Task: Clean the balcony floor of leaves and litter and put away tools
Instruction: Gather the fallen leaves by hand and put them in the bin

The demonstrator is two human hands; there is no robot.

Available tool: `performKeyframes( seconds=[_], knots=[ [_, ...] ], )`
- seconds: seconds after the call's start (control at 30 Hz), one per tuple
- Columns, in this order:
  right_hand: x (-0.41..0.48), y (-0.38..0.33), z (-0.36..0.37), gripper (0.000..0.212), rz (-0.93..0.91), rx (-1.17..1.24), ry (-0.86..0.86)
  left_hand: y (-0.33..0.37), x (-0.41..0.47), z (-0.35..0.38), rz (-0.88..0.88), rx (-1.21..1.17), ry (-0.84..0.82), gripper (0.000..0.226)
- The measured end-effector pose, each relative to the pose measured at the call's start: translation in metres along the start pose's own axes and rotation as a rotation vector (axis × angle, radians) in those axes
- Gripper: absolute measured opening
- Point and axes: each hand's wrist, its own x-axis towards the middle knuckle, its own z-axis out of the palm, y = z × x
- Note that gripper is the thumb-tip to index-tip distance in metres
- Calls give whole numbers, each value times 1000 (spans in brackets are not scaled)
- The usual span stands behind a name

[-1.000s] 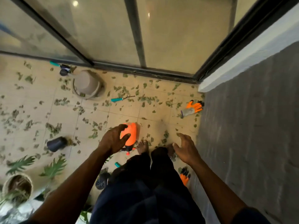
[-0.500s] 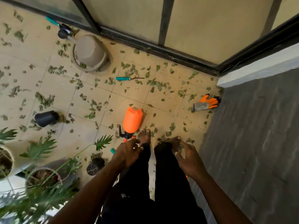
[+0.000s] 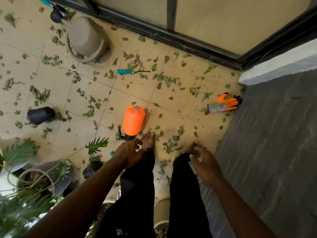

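L hand was on the orange spray bottle 1 s ago; now off it, fingers loosely curled, empty. Bottle lies sideways on the floor by the L foot. R hand relaxed, empty. Leaves unswept, so prob. barely started.

Black trousers with white side stripes; feet and forearms bare.

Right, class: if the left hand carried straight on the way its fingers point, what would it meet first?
Most likely the toes of the person's own left foot, just beyond the left hand. The orange spray bottle lies slightly left of that line. Depth is unclear.
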Motion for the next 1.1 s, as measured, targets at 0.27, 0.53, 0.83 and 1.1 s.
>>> performKeyframes(
  seconds=[0.27, 0.53, 0.83, 1.1],
  knots=[
    [94, 58, -76, 35, 22, 127, -36, 91, 57, 40, 66, 52, 39, 39],
    [213, 112, -97, 41, 126, 179, 71, 172, 155, 83, 246, 241, -71, 52],
    [303, 149, -71, 58, 127, 248, 245, 210, 298, 102, 372, 598, -120, 53],
    [385, 170, -59, 60, 205, 402, 471, 257, 415, 98, 680, 793, 105, 69]
  ],
)
